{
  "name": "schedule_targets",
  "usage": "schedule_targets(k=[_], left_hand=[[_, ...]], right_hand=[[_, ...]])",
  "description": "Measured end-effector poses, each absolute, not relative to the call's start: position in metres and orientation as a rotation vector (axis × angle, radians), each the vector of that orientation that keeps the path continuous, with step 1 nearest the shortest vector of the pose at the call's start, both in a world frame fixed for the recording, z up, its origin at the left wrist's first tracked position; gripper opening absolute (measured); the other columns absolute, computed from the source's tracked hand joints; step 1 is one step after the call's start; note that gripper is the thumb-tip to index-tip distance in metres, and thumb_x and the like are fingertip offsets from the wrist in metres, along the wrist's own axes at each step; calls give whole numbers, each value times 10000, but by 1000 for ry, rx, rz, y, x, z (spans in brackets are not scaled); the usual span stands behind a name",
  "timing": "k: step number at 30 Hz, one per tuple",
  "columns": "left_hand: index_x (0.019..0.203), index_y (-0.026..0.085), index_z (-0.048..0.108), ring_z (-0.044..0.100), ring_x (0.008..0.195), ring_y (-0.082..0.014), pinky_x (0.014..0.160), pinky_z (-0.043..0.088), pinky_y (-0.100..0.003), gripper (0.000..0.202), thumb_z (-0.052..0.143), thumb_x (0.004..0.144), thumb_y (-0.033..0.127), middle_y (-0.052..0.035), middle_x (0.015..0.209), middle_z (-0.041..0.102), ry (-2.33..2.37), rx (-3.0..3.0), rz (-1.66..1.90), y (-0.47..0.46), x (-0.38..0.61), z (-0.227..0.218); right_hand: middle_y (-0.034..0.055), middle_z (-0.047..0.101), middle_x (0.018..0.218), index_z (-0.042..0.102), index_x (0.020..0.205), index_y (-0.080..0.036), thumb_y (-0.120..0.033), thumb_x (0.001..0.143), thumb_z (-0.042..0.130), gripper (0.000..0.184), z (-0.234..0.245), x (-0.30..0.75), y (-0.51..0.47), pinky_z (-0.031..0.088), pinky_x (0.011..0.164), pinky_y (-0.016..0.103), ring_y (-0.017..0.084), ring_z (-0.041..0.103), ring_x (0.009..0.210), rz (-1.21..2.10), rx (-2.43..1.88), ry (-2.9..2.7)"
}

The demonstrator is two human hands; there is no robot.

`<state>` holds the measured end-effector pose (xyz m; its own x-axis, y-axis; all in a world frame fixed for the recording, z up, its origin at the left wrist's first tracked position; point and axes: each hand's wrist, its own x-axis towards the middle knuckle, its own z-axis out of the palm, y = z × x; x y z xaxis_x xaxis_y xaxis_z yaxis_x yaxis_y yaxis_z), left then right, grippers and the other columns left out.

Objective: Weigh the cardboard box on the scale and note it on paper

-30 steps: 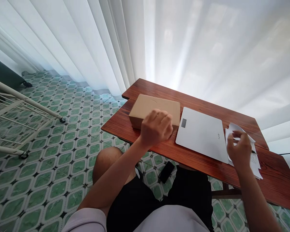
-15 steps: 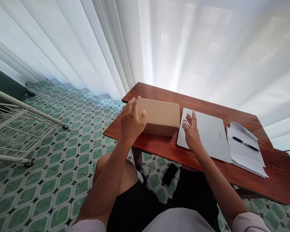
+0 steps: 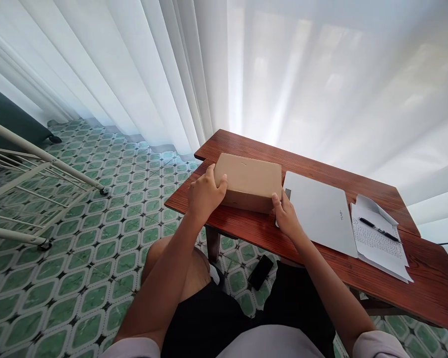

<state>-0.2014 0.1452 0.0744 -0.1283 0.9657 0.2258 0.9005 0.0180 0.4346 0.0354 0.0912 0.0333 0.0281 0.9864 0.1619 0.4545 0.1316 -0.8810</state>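
A closed brown cardboard box [image 3: 248,180] lies on the left end of a reddish wooden table [image 3: 321,248]. My left hand [image 3: 204,193] grips the box's left end, fingers curled over its edge. At the box's near right corner my right hand [image 3: 286,215] holds on with the thumb against the side, its heel resting over the edge of a flat white device [image 3: 319,211] beside the box.
Right of the white device lie written sheets of paper [image 3: 379,241] with a black pen [image 3: 379,228] on top. A black phone [image 3: 260,272] lies on the green tiled floor under the table. A white metal rack [image 3: 30,184] stands at left. White curtains hang behind.
My right hand left the papers and pen, crossed the white device and took the box's right corner. My left hand moved from above the box to grip its left end.
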Motion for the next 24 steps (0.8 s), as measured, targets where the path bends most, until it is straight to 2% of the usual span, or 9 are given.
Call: schedule_targets(k=[5,11,17,20,24], left_hand=[[1467,99,492,669,1107,-384,976,487,-501,648,373,951,471,-209,1252,681,2149,2013,750,145,-199,73],[1466,73,494,661,1129,-376,987,486,-489,652,377,939,437,-210,1270,674,2155,2025,749,147,-198,74],[1474,71,492,666,1111,-375,974,492,-487,671,354,943,456,-203,1251,686,2161,2074,737,143,-200,78],[1462,78,509,661,1136,-368,1003,483,-482,660,358,942,456,-194,1276,678,2181,2084,765,139,-199,82],[1461,101,515,640,1196,-352,1039,475,-464,646,375,937,451,-168,1344,646,2178,2093,830,131,-194,90]], right_hand=[[42,361,1614,292,1606,-295,-721,987,291,751,35,31,92,247,1244,539,281,356,1483,806,-1433,-1541],[51,266,1657,209,1636,-228,-739,981,266,833,33,30,94,149,1287,526,266,215,1553,859,-1411,-1506],[77,225,1670,169,1642,-176,-774,961,223,908,33,29,92,141,1297,488,247,181,1564,917,-1425,-1492],[61,231,1668,158,1645,-211,-773,961,234,888,35,30,88,150,1292,509,252,189,1562,939,-1386,-1476],[36,203,1676,176,1643,-222,-759,971,238,862,42,35,80,138,1303,467,226,164,1570,946,-1341,-1461]])
